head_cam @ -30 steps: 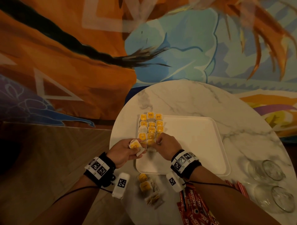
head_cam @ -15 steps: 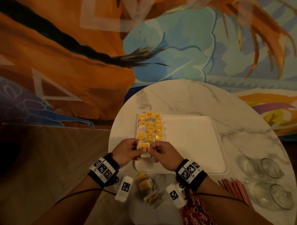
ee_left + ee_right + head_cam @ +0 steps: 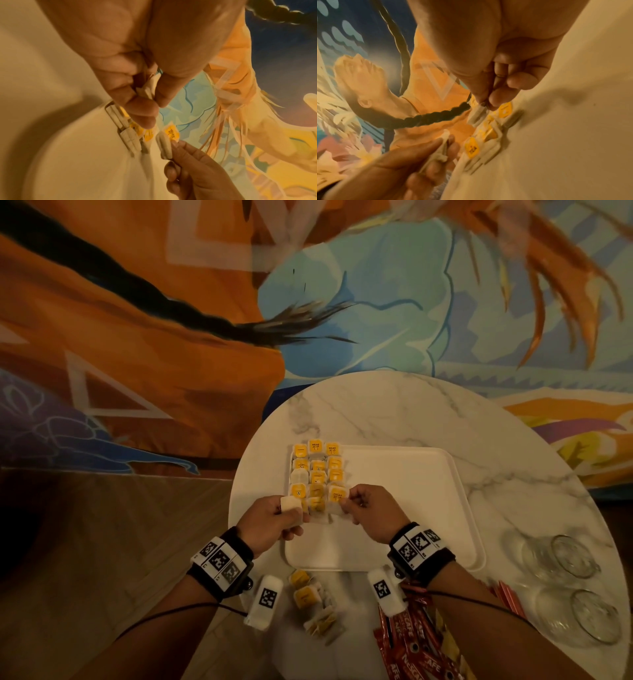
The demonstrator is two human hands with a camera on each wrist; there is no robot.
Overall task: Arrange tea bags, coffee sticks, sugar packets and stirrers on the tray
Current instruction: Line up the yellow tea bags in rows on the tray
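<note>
A white tray [image 3: 411,508] lies on the marble table, with several yellow-tagged tea bags [image 3: 317,470] in three columns at its left end. My left hand [image 3: 295,513] grips a pale tea bag [image 3: 290,504] just off the tray's left edge; the left wrist view shows that tea bag [image 3: 149,88] pinched between thumb and fingers. My right hand [image 3: 349,502] pinches a yellow-tagged tea bag [image 3: 336,495] at the near end of the right column. In the right wrist view, thumb and forefinger hold this tea bag [image 3: 479,113] by its edge above the rows.
Loose tea bags [image 3: 308,597] lie on the table in front of the tray. Red coffee sticks [image 3: 411,648] are piled under my right forearm. Two clear glasses [image 3: 565,553] [image 3: 589,621] lie at the right. The table's left edge [image 3: 236,508] is beside my left hand.
My hands were together over the near end of the rows. They have moved apart; the right carried a yellow-tagged bag to the right column while the left keeps a pale bag.
</note>
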